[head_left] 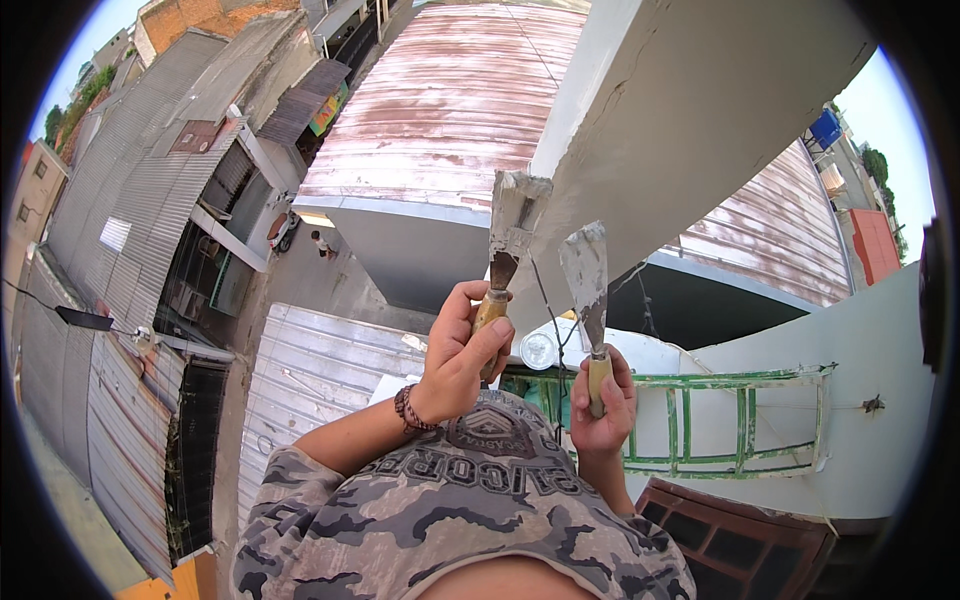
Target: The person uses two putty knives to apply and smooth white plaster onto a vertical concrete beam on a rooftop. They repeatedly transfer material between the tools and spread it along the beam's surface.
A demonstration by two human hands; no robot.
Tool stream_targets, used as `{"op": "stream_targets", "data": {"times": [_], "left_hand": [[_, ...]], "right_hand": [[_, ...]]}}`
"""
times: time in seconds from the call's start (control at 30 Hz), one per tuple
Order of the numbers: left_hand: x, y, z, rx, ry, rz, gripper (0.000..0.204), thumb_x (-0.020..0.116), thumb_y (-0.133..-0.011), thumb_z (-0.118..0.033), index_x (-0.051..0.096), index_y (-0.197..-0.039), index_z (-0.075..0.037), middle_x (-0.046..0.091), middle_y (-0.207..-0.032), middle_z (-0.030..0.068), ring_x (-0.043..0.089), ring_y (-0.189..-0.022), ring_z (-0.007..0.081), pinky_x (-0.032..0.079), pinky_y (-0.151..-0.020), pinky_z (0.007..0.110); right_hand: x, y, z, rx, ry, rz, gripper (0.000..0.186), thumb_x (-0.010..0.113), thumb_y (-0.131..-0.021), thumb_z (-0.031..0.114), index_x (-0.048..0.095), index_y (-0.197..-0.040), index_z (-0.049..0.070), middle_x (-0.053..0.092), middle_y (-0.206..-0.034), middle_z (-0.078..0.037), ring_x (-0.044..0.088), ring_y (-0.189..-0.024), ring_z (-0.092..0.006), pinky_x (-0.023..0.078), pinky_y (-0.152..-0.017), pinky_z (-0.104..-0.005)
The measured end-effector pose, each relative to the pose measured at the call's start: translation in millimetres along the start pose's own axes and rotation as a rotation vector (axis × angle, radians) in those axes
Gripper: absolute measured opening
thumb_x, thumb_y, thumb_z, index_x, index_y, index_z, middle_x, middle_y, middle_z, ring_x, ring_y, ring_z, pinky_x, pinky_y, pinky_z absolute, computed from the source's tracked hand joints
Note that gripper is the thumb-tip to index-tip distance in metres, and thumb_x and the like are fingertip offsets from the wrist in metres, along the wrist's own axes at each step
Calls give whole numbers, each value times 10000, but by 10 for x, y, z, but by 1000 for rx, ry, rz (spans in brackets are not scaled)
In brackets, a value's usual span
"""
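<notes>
My left hand, with a beaded bracelet at the wrist, is closed around the wooden handle of a putty knife. Its blade points up and carries thick whitish filler. In my right hand is a second putty knife, also blade up, its metal smeared with pale filler. The two blades stand apart, side by side. Behind them rises a pale plastered wall with fine cracks along its edges. Whether either blade touches this wall, I cannot tell.
A green ladder lies sideways beyond my right hand. Dark cables hang between my hands, near a round whitish container. Corrugated roofs spread below. Down in the lane are a person and a motorbike.
</notes>
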State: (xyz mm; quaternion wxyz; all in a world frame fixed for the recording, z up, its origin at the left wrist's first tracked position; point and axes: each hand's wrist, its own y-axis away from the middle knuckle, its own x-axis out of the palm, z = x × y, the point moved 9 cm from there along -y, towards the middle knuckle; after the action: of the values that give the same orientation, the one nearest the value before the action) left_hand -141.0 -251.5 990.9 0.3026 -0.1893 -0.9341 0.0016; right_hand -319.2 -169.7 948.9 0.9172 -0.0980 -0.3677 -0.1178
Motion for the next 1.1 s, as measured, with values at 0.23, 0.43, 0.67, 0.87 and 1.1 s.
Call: {"op": "stream_targets", "data": {"times": [0.23, 0.43, 0.67, 0.87, 1.1], "left_hand": [[-79, -72, 10, 134, -128, -76, 299, 540, -941, -99, 416, -1199, -13, 531, -774, 5, 433, -568, 27, 354, -486, 183], [-195, -29, -43, 346, -485, -104, 317, 578, -900, -50, 435, -1177, 7, 564, -797, 36, 485, -638, 64, 408, -567, 225], [-285, 52, -158, 618, -797, -93, 367, 620, -851, -20, 455, -1178, 12, 557, -725, 55, 492, -556, 103, 402, -513, 251], [-222, -21, -588, 875, -1242, 187, 404, 652, -742, -1, 518, -1122, 30, 619, -796, 131, 584, -560, 252, 460, -500, 324], [-200, -25, -1005, 1168, -1496, 432, 441, 625, -681, -24, 596, -1121, -7, 589, -717, 47, 578, -557, 177, 439, -469, 282]], "right_hand": [[226, 120, -36, 40, 231, 35, 411, 565, -882, 71, 466, -1254, -69, 622, -1016, -180, 516, -620, -126, 418, -557, -227], [314, 55, -71, 50, 156, 79, 404, 554, -888, 67, 461, -1254, -77, 619, -1029, -192, 517, -628, -128, 420, -574, -227], [309, -11, -30, 93, 129, 91, 422, 579, -871, 75, 468, -1244, -90, 624, -1009, -202, 523, -596, -131, 415, -530, -236], [194, -123, 316, 64, 305, 127, 425, 577, -843, 101, 500, -1207, -106, 638, -938, -212, 480, -511, -109, 392, -477, -220], [81, -171, 421, 135, 296, 187, 439, 605, -807, 112, 525, -1179, -105, 645, -936, -211, 455, -491, -102, 382, -469, -221]]}}
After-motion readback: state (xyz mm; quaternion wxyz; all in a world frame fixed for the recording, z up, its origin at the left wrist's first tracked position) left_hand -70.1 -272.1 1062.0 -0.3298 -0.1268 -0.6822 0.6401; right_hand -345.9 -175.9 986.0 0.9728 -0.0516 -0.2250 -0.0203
